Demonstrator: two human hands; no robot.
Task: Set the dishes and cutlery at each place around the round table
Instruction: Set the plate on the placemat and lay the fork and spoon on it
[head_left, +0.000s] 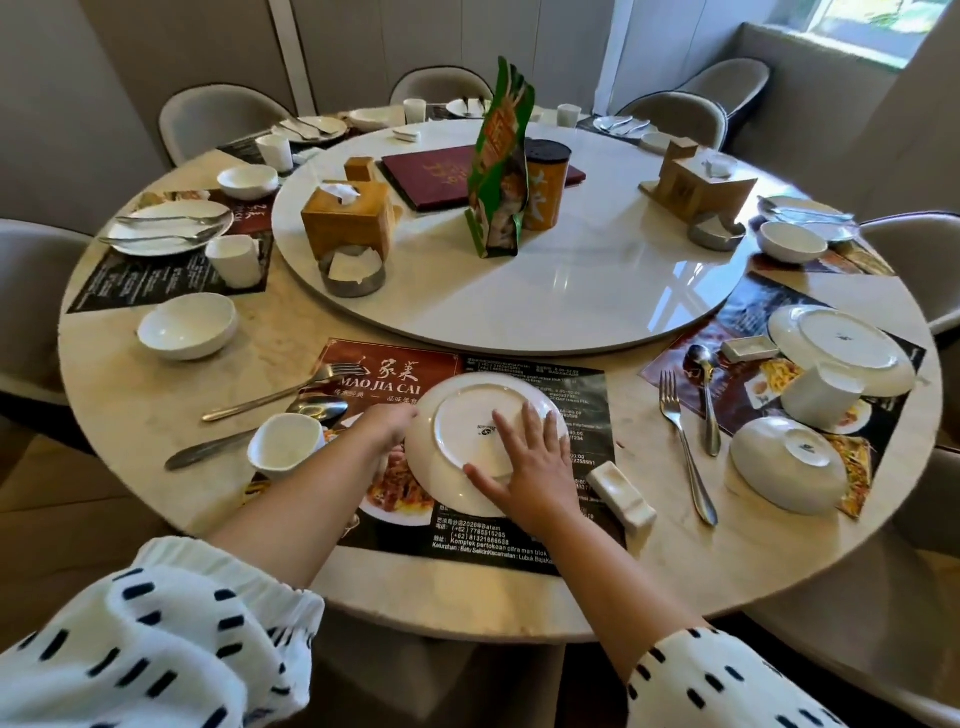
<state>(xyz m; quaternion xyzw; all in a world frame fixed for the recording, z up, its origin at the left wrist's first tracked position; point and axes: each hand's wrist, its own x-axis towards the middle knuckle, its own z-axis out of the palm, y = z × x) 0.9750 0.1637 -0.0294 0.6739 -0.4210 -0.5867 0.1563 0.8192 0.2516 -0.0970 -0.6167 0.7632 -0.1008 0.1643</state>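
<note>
At 6 o'clock on the round marble worktop (130, 374), the left hand (387, 423) grips the 9 o'clock rim of an overturned white ceramic plate (462, 410) while the right hand (532, 470) rests straight, spread fingers (533, 418) on it.

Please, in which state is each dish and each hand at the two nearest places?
Near plate, upside down, under both hands.
Left hand, grips its rim.
Right hand, flat on its base.
Near cup, upright.
Right bowl, upside down.
Right plate, upside down.

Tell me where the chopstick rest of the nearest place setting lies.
In the head view, the white chopstick rest lies at the right edge of the near placemat, between the right hand and the fork.
</note>
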